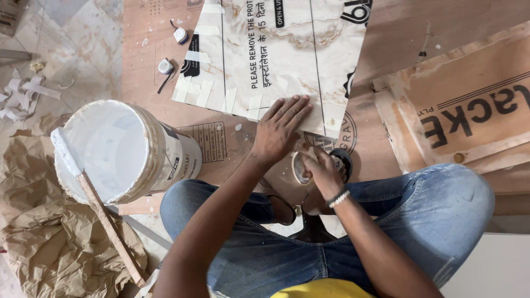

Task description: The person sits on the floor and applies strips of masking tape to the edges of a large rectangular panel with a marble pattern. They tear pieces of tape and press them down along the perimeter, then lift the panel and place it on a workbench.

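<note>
Marble-patterned laminate sheet (276, 49) lies flat on the brown plywood floor (149, 33) in front of your knees, its near edge lined with short strips of masking tape (205, 92). Your left hand (277, 132) rests on that near edge, fingers spread and pressed flat against the sheet. Your right hand (322, 171) sits just below it, fingers curled around a roll of masking tape (301, 168). To your left stands a white bucket (118, 149) with a wooden stick (107, 221) leaning on its rim, crumpled brown paper (49, 232) beside it.
</note>
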